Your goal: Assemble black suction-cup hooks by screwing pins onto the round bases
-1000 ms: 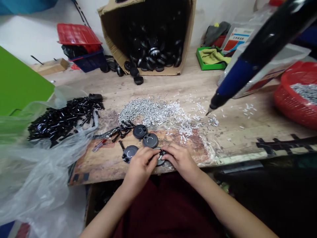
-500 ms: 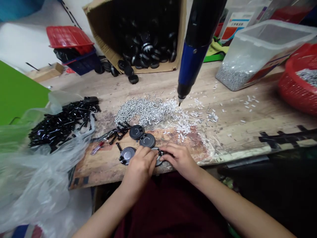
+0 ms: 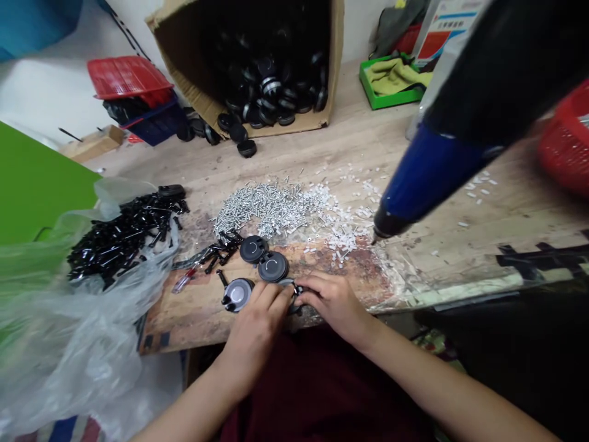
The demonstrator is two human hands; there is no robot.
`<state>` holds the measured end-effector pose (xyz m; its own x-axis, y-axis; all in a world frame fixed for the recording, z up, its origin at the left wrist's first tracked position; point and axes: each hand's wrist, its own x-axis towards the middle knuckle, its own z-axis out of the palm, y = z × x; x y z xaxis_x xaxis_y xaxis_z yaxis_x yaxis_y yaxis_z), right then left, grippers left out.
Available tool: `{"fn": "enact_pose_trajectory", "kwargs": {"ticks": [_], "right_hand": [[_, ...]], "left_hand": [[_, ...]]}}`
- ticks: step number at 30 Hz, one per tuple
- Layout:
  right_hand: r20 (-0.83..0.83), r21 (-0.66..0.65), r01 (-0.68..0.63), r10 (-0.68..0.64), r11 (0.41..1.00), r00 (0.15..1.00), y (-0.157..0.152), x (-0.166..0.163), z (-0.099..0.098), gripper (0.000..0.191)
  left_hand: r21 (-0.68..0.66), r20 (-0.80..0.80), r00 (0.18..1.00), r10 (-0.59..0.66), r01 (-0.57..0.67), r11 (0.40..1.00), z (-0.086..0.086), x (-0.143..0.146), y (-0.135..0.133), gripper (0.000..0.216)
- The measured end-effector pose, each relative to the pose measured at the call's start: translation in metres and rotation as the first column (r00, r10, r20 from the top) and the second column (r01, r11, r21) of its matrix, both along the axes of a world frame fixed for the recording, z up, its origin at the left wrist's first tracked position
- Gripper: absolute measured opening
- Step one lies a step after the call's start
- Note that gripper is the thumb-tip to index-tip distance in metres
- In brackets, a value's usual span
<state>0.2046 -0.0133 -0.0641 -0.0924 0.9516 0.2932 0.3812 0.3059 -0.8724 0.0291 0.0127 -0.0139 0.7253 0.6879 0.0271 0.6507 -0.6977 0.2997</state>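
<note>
At the bench's front edge, my left hand (image 3: 261,316) curls over a round black disc part (image 3: 291,305), its fingers closed on the near side. From the right, my right hand (image 3: 332,301) pinches a small black piece (image 3: 297,288) at that disc's upper rim. My fingers hide much of the disc. A similar disc (image 3: 239,293) with a black stub lies just left of my left hand. Two more dark discs, one upper (image 3: 253,248) and one lower (image 3: 273,266), lie touching or nearly so beyond my hands.
Screws (image 3: 257,205) and white plastic bits (image 3: 343,239) are heaped beyond the discs. A blue-black electric screwdriver (image 3: 427,178) hangs at right. Black parts (image 3: 124,236) lie on a plastic bag (image 3: 92,331) at left. A cardboard box (image 3: 335,67) of black discs stands behind.
The hanging screwdriver has swung right and nearer, its tip lower in view. The view has shifted slightly. My hands stay at the same disc with little visible movement.
</note>
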Motion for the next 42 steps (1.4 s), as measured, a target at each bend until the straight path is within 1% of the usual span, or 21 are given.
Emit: {"fn": "enact_pose_trajectory", "kwargs": {"ticks": [4, 6, 11, 13, 15, 16, 18, 19, 20, 21, 22, 24, 25, 26, 27, 29, 31, 32, 36, 39, 42], "right_hand": [[-0.021, -0.017, -0.006, 0.005, 1.0, 1.0, 0.001, 0.002, 0.001, 0.015], [-0.005, -0.029, -0.013, 0.013, 0.999, 1.0, 0.002, 0.003, 0.002, 0.014], [0.065, -0.05, -0.057, 0.061, 0.997, 0.996, 0.005, 0.004, 0.006, 0.012], [0.088, -0.063, -0.061, 0.067, 0.996, 0.994, 0.005, 0.003, 0.007, 0.011], [0.092, -0.08, -0.063, 0.071, 0.995, 0.993, 0.004, 0.003, 0.009, 0.012], [0.085, -0.078, -0.057, 0.064, 0.995, 0.994, 0.002, 0.003, 0.01, 0.014], [0.06, -0.026, -0.012, 0.013, 1.0, 0.998, -0.006, 0.004, 0.014, 0.023], [0.044, 0.02, 0.031, -0.032, 0.999, 0.999, -0.01, 0.005, 0.018, 0.028], [0.025, 0.065, 0.081, -0.083, 0.995, 0.996, -0.016, 0.006, 0.021, 0.033], [0.004, 0.1, 0.127, -0.128, 0.987, 0.992, -0.021, 0.006, 0.025, 0.039], [-0.016, 0.117, 0.155, -0.154, 0.981, 0.988, -0.026, 0.005, 0.028, 0.046], [-0.049, 0.097, 0.149, -0.145, 0.984, 0.988, -0.034, -0.001, 0.033, 0.068], [-0.061, 0.077, 0.125, -0.121, 0.989, 0.991, -0.036, -0.006, 0.034, 0.081], [-0.069, 0.057, 0.101, -0.097, 0.993, 0.993, -0.037, -0.011, 0.035, 0.09], [-0.074, 0.036, 0.087, -0.084, 0.996, 0.994, -0.037, -0.017, 0.034, 0.092], [-0.077, 0.003, 0.086, -0.086, 0.996, 0.993, -0.035, -0.027, 0.033, 0.081], [-0.073, -0.011, 0.08, -0.081, 0.997, 0.994, -0.032, -0.032, 0.033, 0.066], [-0.065, -0.011, 0.059, -0.06, 0.998, 0.996, -0.031, -0.032, 0.035, 0.061], [-0.021, -0.009, -0.095, 0.094, 0.995, 0.995, -0.026, -0.022, 0.046, 0.057], [0.012, -0.044, -0.196, 0.197, 0.98, 0.98, -0.023, -0.014, 0.054, 0.055], [0.048, -0.075, -0.243, 0.247, 0.967, 0.968, -0.023, -0.011, 0.058, 0.055]], "left_hand": [[-0.074, 0.034, 0.999, 0.022, -0.019, 0.997, 0.0, -0.006, 0.002, 0.023], [-0.093, 0.0, 1.0, -0.021, 0.021, 0.995, 0.002, -0.006, 0.002, 0.025], [-0.046, -0.117, 0.985, -0.126, 0.121, 0.992, 0.009, 0.002, 0.003, 0.025], [-0.054, -0.131, 0.984, -0.12, 0.114, 0.992, 0.009, 0.003, 0.004, 0.025], [-0.097, -0.103, 0.991, -0.08, 0.07, 0.993, 0.007, 0.002, 0.005, 0.025], [-0.127, -0.068, 0.997, -0.045, 0.036, 0.991, 0.005, 0.0, 0.005, 0.024], [-0.174, 0.067, 0.996, 0.064, -0.051, 0.983, 0.002, -0.003, 0.005, 0.02], [-0.2, 0.155, 0.978, 0.142, -0.109, 0.974, 0.001, -0.004, 0.004, 0.017], [-0.241, 0.246, 0.94, 0.235, -0.176, 0.955, 0.001, -0.006, 0.003, 0.017], [-0.305, 0.323, 0.885, 0.335, -0.238, 0.922, 0.002, -0.006, 0.001, 0.02], [-0.387, 0.378, 0.818, 0.434, -0.286, 0.877, 0.004, -0.007, -0.002, 0.024], [-0.567, 0.415, 0.69, 0.593, -0.314, 0.762, 0.009, -0.006, -0.008, 0.031], [-0.636, 0.417, 0.64, 0.645, -0.301, 0.711, 0.012, -0.006, -0.011, 0.031], [-0.678, 0.422, 0.602, 0.678, -0.287, 0.676, 0.014, -0.006, -0.014, 0.031], [-0.696, 0.433, 0.574, 0.695, -0.278, 0.662, 0.016, -0.005, -0.017, 0.029], [-0.676, 0.474, 0.537, 0.698, -0.286, 0.679, 0.018, -0.005, -0.021, 0.025], [-0.621, 0.519, 0.537, 0.666, -0.298, 0.724, 0.017, -0.007, -0.023, 0.022], [-0.597, 0.536, 0.542, 0.647, -0.298, 0.745, 0.017, -0.008, -0.023, 0.021], [-0.556, 0.578, 0.562, 0.592, -0.26, 0.789, 0.014, -0.014, -0.021, 0.019], [-0.566, 0.57, 0.586, 0.575, -0.227, 0.793, 0.014, -0.019, -0.018, 0.018], [-0.591, 0.535, 0.618, 0.576, -0.213, 0.778, 0.014, -0.022, -0.016, 0.017]]}}
